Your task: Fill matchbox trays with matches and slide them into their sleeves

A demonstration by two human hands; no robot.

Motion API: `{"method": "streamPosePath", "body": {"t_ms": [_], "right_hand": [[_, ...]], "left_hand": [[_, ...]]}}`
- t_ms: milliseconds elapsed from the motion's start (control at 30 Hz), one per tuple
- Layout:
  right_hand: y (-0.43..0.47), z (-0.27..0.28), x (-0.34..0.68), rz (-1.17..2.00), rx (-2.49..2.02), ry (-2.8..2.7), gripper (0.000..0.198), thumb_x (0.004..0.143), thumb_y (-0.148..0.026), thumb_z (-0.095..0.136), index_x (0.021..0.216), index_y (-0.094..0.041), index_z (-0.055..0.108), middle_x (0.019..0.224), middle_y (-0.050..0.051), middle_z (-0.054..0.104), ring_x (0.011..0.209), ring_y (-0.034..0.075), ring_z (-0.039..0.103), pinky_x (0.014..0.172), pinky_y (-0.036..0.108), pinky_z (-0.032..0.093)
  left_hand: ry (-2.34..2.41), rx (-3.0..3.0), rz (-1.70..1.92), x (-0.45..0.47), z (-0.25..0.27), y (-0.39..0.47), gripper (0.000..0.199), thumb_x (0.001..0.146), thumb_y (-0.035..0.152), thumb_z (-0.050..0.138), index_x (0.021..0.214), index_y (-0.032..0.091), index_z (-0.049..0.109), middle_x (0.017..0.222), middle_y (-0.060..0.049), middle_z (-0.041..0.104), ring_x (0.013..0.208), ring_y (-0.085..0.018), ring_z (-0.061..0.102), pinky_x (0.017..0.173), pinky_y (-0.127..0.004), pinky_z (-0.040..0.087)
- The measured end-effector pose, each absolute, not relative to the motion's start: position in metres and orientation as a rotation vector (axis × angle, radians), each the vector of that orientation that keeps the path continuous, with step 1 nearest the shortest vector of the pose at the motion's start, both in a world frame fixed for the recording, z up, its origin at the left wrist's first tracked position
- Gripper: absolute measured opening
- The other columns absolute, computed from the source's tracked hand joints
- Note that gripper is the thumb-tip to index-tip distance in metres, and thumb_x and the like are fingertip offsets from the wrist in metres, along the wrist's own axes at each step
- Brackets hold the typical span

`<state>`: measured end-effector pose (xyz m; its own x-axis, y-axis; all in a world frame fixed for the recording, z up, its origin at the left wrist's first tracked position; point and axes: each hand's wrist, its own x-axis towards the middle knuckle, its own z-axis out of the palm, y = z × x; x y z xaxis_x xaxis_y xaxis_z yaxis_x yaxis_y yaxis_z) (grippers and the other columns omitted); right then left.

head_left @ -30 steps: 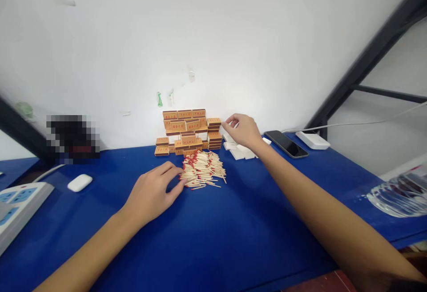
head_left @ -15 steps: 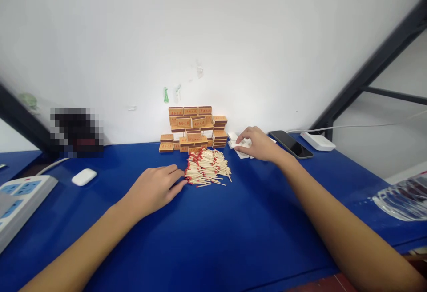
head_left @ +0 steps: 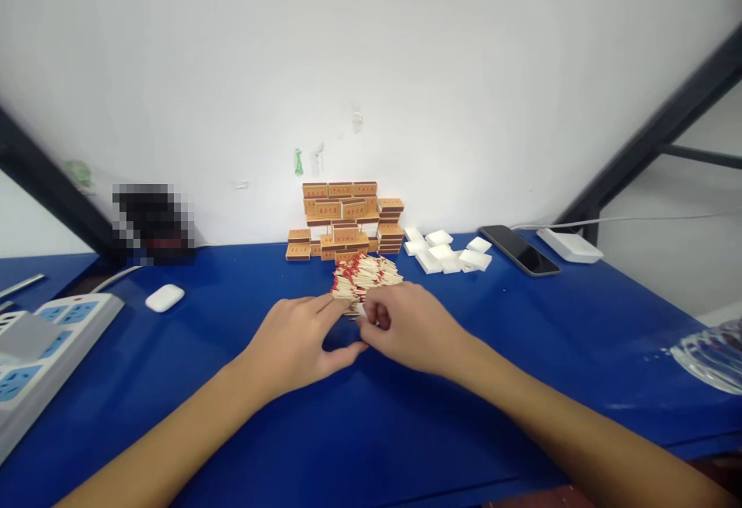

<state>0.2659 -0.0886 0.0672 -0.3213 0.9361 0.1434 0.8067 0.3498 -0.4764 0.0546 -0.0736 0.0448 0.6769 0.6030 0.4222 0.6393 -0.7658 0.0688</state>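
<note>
A heap of red-tipped matches [head_left: 362,272] lies on the blue table, just beyond both hands. My right hand [head_left: 411,326] is closed in a pinch at the heap's near edge. A small white matchbox tray [head_left: 362,310] shows partly between its fingertips, the rest hidden by the fingers. Close on its left is my left hand [head_left: 301,342], thumb and fingers apart, fingertips against the near left side of the matches. Whether a match lies under those fingertips is hard to see. White matchbox trays [head_left: 446,253] lie loosely grouped to the right of the heap.
Orange matchboxes [head_left: 345,231] are stacked against the wall behind the matches. A phone [head_left: 519,250] and a white box [head_left: 570,246] lie at the back right. On the left are a white earbud case [head_left: 165,298] and a power strip [head_left: 86,322]. Clear plastic [head_left: 710,357] sits far right.
My right hand has come left and nearer from the white trays to the matches, now pinching one tray. My left hand has shifted slightly right with its thumb spread. The view has turned slightly.
</note>
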Motion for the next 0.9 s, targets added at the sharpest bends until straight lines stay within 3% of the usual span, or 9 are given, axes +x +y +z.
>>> {"method": "streamPosePath", "body": {"t_ms": [200, 333, 467, 667, 900], "right_hand": [[-0.083, 0.056, 0.261, 0.724, -1.363, -2.232, 0.027, 0.097, -0.031, 0.06, 0.073, -0.019, 0.067, 0.067, -0.002, 0.067, 0.06, 0.012, 0.055, 0.056, 0.026, 0.032], [-0.058, 0.064, 0.303, 0.553, -1.303, -2.166, 0.028, 0.1, -0.035, 0.057, 0.081, -0.019, 0.07, 0.068, -0.001, 0.065, 0.061, 0.012, 0.054, 0.059, 0.027, 0.036], [-0.035, 0.063, 0.349, 0.342, -1.482, -2.277, 0.014, 0.091, -0.026, 0.065, 0.081, -0.018, 0.071, 0.065, -0.001, 0.062, 0.058, 0.013, 0.051, 0.057, 0.029, 0.034], [-0.03, 0.056, 0.36, 0.394, -1.512, -2.411, 0.008, 0.085, -0.024, 0.068, 0.087, -0.018, 0.074, 0.075, 0.002, 0.069, 0.064, 0.015, 0.058, 0.06, 0.029, 0.04], [-0.035, 0.054, 0.354, 0.366, -1.48, -2.481, 0.009, 0.088, -0.026, 0.068, 0.087, -0.019, 0.073, 0.078, 0.003, 0.07, 0.065, 0.014, 0.057, 0.06, 0.028, 0.038]], "left_hand": [[-1.187, -2.956, -0.478, 0.053, 0.043, -0.07, 0.028, 0.088, 0.046, 0.074, 0.096, 0.02, 0.067, 0.09, -0.001, 0.075, 0.075, -0.022, 0.07, 0.062, -0.032, 0.042], [-1.271, -3.003, -0.408, 0.049, 0.044, -0.065, 0.043, 0.085, 0.062, 0.074, 0.098, 0.021, 0.068, 0.089, -0.001, 0.073, 0.068, -0.019, 0.065, 0.06, -0.03, 0.038], [-1.255, -2.996, -0.406, 0.048, 0.041, -0.065, 0.049, 0.086, 0.064, 0.072, 0.113, 0.022, 0.07, 0.088, -0.002, 0.071, 0.071, -0.02, 0.064, 0.064, -0.031, 0.04], [-1.217, -2.997, -0.467, 0.048, 0.033, -0.063, 0.055, 0.088, 0.061, 0.07, 0.129, 0.023, 0.067, 0.077, 0.001, 0.063, 0.063, -0.017, 0.058, 0.061, -0.029, 0.038], [-1.121, -3.093, -0.525, 0.048, 0.033, -0.061, 0.032, 0.091, 0.045, 0.069, 0.113, 0.021, 0.07, 0.072, 0.003, 0.058, 0.059, -0.014, 0.053, 0.058, -0.028, 0.036]]}}
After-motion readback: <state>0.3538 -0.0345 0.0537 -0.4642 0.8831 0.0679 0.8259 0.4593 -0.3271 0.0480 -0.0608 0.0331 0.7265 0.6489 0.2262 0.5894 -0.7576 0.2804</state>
